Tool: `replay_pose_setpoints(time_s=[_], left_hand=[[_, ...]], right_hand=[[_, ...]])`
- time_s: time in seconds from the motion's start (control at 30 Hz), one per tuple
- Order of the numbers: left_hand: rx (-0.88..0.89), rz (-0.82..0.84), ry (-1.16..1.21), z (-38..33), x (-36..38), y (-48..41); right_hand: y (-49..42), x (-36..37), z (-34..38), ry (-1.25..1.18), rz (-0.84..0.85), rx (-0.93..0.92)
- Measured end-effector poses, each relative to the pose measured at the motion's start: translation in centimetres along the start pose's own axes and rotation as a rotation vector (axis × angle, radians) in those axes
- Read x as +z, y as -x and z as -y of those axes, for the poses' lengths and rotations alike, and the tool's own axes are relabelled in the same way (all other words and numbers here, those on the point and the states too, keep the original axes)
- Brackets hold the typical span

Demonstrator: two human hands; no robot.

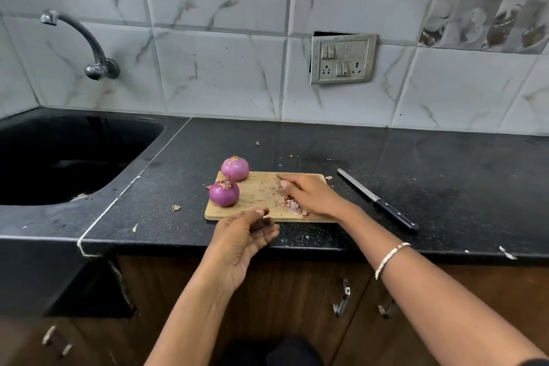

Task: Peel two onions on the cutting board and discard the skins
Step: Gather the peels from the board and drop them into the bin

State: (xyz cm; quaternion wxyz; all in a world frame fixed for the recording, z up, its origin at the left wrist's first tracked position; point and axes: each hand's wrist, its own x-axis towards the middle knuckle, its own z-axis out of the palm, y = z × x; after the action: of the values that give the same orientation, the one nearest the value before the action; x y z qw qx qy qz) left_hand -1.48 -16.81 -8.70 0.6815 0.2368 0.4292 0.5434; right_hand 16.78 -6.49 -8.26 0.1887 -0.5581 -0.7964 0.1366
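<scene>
Now, smooth round onions (224, 192), wooden board (258, 189)

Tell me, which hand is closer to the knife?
Right. The right hand rests on the cutting board, just left of the knife; the left hand hovers at the edge of the counter, farther away.

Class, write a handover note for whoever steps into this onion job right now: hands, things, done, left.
Left hand: open, cupped at the near edge of the cutting board, nothing visible in it.
Right hand: open, fingers flat on the board beside the skins.
Far onion and near onion look peeled, at the board's left end.
Knife lies on the counter, right of the board.
Done: peeling, apparently.
Left: gather the skins and discard them.
</scene>
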Motion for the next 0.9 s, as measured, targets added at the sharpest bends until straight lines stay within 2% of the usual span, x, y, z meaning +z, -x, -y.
replay_pose_setpoints(time_s=[0.07, 0.2, 0.37, 0.43, 0.6, 0.67, 0.77, 0.83, 0.9], left_hand=[[-0.029, 0.015, 0.019, 0.0, -0.1, 0.3], [-0.109, 0.049, 0.07, 0.4, -0.5, 0.9], [-0.292, 0.138, 0.171, 1.0, -1.0, 1.5], [-0.382, 0.202, 0.192, 1.4, -1.0, 1.7], [-0.554, 0.289, 0.201, 3.4, -1.4, 1.4], [-0.621, 0.313, 0.239, 4.4, -1.9, 1.0], [-0.721, 0.333, 0.313, 5.5, -2.3, 0.5], [-0.759, 0.342, 0.343, 6.0, -2.2, 0.2], [-0.782, 0.343, 0.363, 6.4, -1.9, -0.2]], right_hand=[[-0.1, 1.2, 1.1, 0.029, 0.062, -0.049], [0.5, 2.2, 2.2, -0.004, 0.07, -0.165], [1.0, 0.6, 0.9, -0.211, -0.118, -0.068], [0.4, -0.1, 0.9, -0.163, -0.153, -0.028], [-0.7, 1.5, 2.5, -0.002, 0.087, -0.075], [-0.2, 2.0, 2.7, -0.017, 0.108, -0.138], [1.7, 1.8, 2.6, -0.118, 0.124, -0.179], [2.9, 1.0, 2.1, -0.237, 0.142, -0.138], [3.5, -0.4, 1.3, -0.37, 0.06, -0.06]])
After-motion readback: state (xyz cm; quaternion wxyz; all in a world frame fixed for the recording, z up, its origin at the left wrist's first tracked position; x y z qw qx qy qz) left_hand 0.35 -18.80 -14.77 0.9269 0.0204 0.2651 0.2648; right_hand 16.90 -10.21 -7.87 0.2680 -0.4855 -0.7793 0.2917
